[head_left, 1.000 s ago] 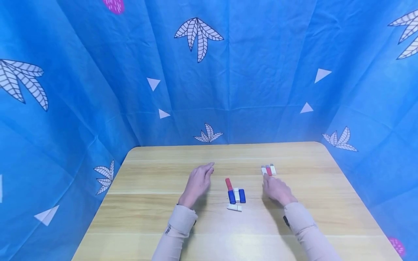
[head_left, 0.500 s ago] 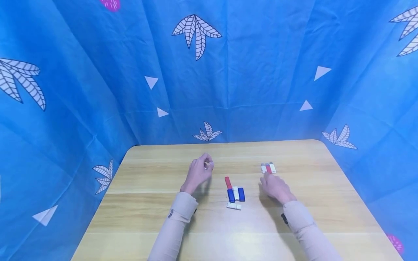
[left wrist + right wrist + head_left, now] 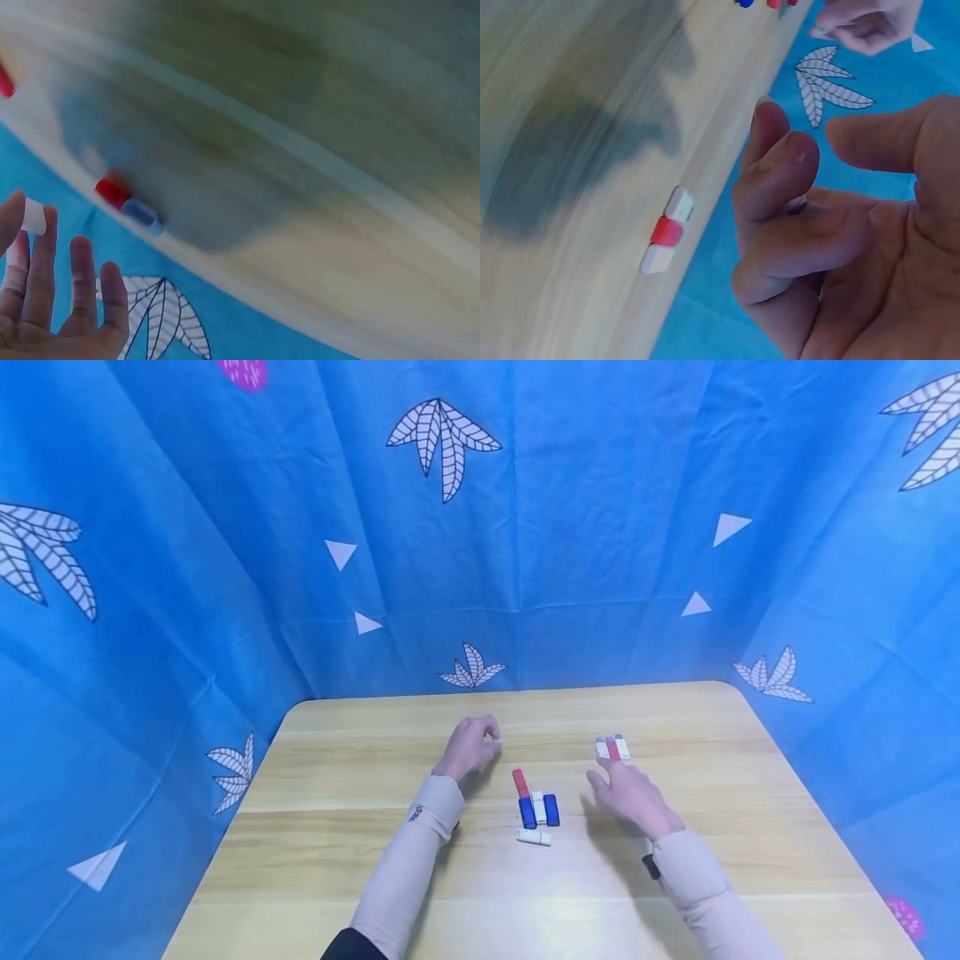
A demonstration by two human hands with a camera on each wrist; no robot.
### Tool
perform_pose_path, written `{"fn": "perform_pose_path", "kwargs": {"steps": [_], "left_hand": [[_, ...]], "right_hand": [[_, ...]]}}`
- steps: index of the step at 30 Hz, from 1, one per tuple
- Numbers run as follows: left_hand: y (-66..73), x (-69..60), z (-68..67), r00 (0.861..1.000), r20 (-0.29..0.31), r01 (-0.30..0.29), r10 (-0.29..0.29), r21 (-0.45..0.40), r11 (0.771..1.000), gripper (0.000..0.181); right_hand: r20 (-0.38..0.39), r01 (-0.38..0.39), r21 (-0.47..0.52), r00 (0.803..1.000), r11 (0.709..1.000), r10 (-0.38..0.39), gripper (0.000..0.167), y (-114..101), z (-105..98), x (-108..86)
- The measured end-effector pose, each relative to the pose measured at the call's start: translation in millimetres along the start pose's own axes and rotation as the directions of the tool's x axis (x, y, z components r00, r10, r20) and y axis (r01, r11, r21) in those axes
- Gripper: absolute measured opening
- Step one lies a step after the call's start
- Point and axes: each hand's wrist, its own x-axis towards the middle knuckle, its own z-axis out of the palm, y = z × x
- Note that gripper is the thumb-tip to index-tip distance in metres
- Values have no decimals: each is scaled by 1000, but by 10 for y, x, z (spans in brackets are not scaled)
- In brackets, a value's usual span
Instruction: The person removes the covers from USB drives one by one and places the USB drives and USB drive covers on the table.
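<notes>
My left hand pinches a small white piece, which looks like a flash-drive cap, between thumb and fingertip above the table's far part. Its other fingers stand straight in the left wrist view. Over to the right, my right hand hovers just in front of three flash drives side by side: white, red and white. Its fingers are loosely bent, the thumb apart from them, and nothing shows between them in the right wrist view. Whether a fingertip touches the drives is hard to tell.
Between the hands lie two blue drives with a white drive between them. A red drive adjoins the left blue one. Another white drive lies crosswise in front. A blue curtain hangs behind the wooden table.
My left fingers have closed from a straighter pose into a pinch, and that hand has moved right. The right thumb has spread away from its fingers. The drives on the table stay put.
</notes>
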Motion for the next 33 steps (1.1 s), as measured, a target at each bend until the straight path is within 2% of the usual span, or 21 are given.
{"fn": "perform_pose_path", "kwargs": {"steps": [3, 6, 12, 17, 22, 25, 28, 33], "left_hand": [[-32, 22, 47, 999, 43, 13, -15, 45, 999, 11], [-74, 45, 85, 999, 51, -2, -3, 98, 995, 15], [-146, 61, 111, 998, 62, -10, 2, 122, 992, 14], [-151, 45, 82, 997, 82, -5, -6, 136, 991, 15], [-103, -33, 33, 992, 129, -34, 9, 187, 982, 41], [-67, -113, 4, 981, 196, -42, -8, 246, 968, 60], [-30, -190, -25, 962, 268, -40, -50, 322, 946, 73], [22, -289, -58, 924, 355, 13, -143, 344, 939, 76]], "right_hand": [[-2, 12, 1, 1000, 1000, -12, 62, -36, 0, -33], [-11, 25, 2, 1000, 1000, -25, 61, -60, 1, -54], [-25, 52, 13, 998, 999, -52, 59, -91, -23, -99], [-47, 78, 14, 996, 997, -77, 58, -100, -67, -122], [-59, 74, -4, 996, 997, -74, 58, -105, -108, -144], [-65, 83, -6, 994, 997, -83, 57, -127, -118, -161], [-57, 88, 8, 994, 996, -88, 57, -150, -113, -179], [-37, 81, 1, 996, 997, -81, 57, -165, -88, -198]]}}
